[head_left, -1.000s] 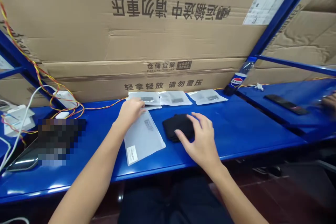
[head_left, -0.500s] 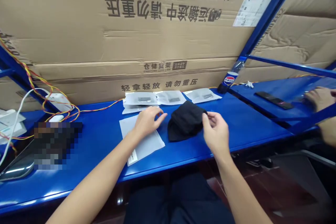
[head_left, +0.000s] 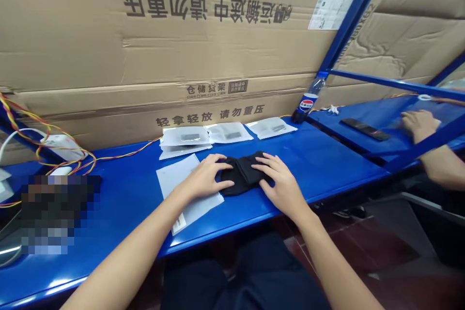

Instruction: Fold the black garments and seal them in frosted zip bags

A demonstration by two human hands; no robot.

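A folded piece of black cloth lies flat on the blue shelf top, between my two hands. My left hand rests at its left edge, thumb and fingers apart, with fingertips on the fabric. On the right side, my right hand lies over the other edge, its fingers spread across the top of the cloth. Under my left hand and wrist is a frosted white plastic bag, partly covered, with a small label near its front corner. What kind of garment the cloth is, I cannot tell.
Several frosted bags with dark labels line the back. A cola bottle stands by the blue post. Left are a power strip, tangled wires and a blurred-out object. Another person's hand is at right, near a dark flat object.
The black cloth, lifted at its right edge before, now lies flatter and more compactly folded. My right hand has moved left onto it, and my left hand now touches it. The view has shifted right.
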